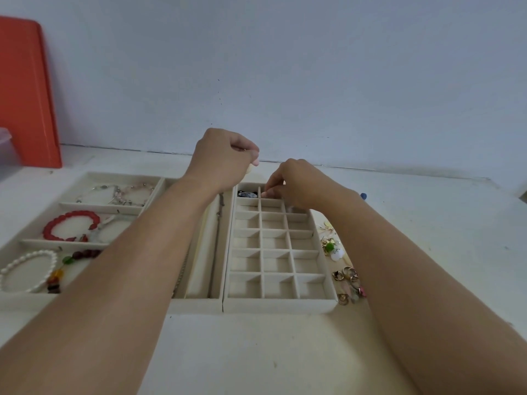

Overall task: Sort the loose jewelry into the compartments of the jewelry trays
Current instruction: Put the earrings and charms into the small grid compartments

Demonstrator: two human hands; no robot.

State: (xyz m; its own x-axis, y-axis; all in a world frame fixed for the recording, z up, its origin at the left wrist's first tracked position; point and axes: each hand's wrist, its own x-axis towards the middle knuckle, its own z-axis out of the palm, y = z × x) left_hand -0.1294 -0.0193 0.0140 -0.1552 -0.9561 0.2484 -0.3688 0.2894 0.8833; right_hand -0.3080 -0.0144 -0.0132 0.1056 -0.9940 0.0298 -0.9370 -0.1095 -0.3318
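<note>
Loose rings and earrings (346, 276) were seen piled just right of grid tray (278, 304); judged light, small, snag-prone, best pinched singly. Right hand (296, 183) was curled at tray's far row, contents hidden. Left hand (221, 156) was clenched on pale piece.

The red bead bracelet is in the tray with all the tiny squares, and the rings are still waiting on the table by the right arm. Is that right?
Not quite. The head view shows the red bead bracelet in the tray with big compartments on the left, not in the tray with tiny squares. The rings are indeed still loose on the table by the right arm.
</note>
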